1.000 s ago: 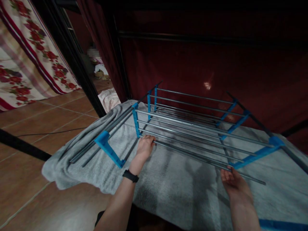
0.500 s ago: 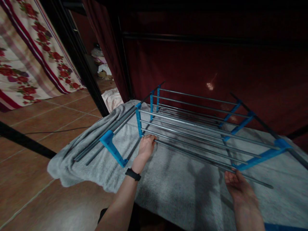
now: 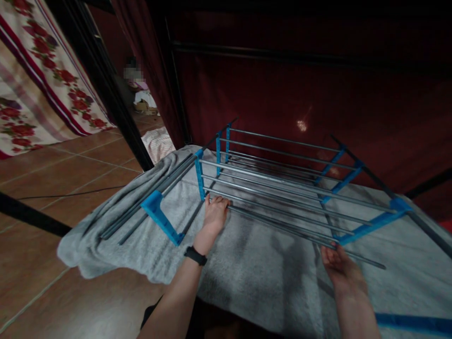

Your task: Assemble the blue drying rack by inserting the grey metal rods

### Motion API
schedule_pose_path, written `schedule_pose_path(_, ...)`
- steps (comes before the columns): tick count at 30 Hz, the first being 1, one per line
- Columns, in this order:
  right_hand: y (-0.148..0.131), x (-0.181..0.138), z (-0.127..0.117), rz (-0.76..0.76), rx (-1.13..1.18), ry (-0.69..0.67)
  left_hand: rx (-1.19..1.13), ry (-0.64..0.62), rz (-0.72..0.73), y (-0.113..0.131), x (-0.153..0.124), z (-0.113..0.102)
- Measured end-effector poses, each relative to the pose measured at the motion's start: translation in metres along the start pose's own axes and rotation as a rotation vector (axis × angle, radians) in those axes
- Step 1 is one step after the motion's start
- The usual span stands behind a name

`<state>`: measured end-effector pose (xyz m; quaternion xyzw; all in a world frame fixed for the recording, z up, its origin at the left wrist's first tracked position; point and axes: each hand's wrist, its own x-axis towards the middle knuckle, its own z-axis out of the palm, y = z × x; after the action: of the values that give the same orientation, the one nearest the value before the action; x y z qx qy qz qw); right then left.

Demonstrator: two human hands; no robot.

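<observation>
A metal rack with blue plastic brackets (image 3: 370, 227) and grey tubes lies on a grey blanket (image 3: 243, 278). My left hand (image 3: 215, 214) is closed around the left part of the front tube (image 3: 275, 222), just below a blue upright bracket (image 3: 199, 178). Farther right, my right hand (image 3: 341, 266) has its fingers curled under the same tube, beside the lower corner of the right bracket; the tube's free end sticks out past it. Left of my left hand is another blue bracket (image 3: 162, 219), joined to a dark rod. Several grey tubes (image 3: 150, 197) rest behind that bracket.
Black metal posts (image 3: 106, 89) frame the blanket-covered surface, with a dark red curtain (image 3: 268, 99) behind. Another blue part (image 3: 413, 322) lies at the lower right. A thin cable (image 3: 70, 193) crosses the tiled floor (image 3: 31, 254). Floral fabric (image 3: 60, 75) hangs at the left.
The view has shifted slightly, so the rack appears a little farther left. A finger of my left hand has lifted toward the bracket. Both hands stay at the front tube.
</observation>
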<state>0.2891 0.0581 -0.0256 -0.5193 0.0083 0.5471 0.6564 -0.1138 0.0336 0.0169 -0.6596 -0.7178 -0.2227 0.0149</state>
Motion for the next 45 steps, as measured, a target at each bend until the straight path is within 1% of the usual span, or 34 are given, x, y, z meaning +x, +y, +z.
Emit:
schedule_pose_path(4,0.002,0.002,0.0,0.003,0.01,-0.009,-0.013,-0.039,0.029,0.007,0.0,0.002)
schedule_pose_path(9,0.005,0.001,0.001,-0.001,0.028,-0.047,-0.06,-0.1,0.082,0.017,0.003,0.013)
schedule_pose_path(12,0.01,-0.004,0.005,-0.029,0.029,-0.069,-0.086,-0.154,0.162,0.027,0.005,0.018)
schedule_pose_path(16,0.02,-0.013,0.012,-0.076,0.009,-0.106,-0.135,-0.233,0.304,0.041,0.003,0.022)
schedule_pose_path(18,0.026,-0.017,0.015,-0.091,0.01,-0.133,-0.155,-0.267,0.341,0.048,0.001,0.024)
schedule_pose_path(21,0.034,-0.023,0.019,-0.103,0.019,-0.185,-0.163,-0.291,0.357,0.053,-0.001,0.026)
schedule_pose_path(23,0.038,-0.027,0.022,-0.089,0.029,-0.203,-0.17,-0.296,0.37,0.052,-0.001,0.027)
schedule_pose_path(25,0.038,-0.028,0.024,-0.059,0.038,-0.193,-0.172,-0.294,0.376,0.049,0.0,0.027)
schedule_pose_path(27,0.035,-0.027,0.024,-0.035,0.05,-0.175,-0.158,-0.296,0.369,0.042,0.003,0.026)
schedule_pose_path(30,0.025,-0.022,0.023,-0.042,0.052,-0.156,-0.146,-0.316,0.34,0.031,0.006,0.026)
schedule_pose_path(35,0.008,-0.012,0.017,-0.053,0.048,-0.105,-0.169,-0.355,0.303,0.021,0.01,0.025)
schedule_pose_path(41,-0.007,-0.005,0.004,-0.033,0.076,-0.069,-0.213,-0.352,0.312,0.019,0.011,0.03)
schedule_pose_path(45,-0.011,0.0,-0.003,-0.034,0.093,-0.05,-0.212,-0.347,0.308,0.017,0.011,0.033)
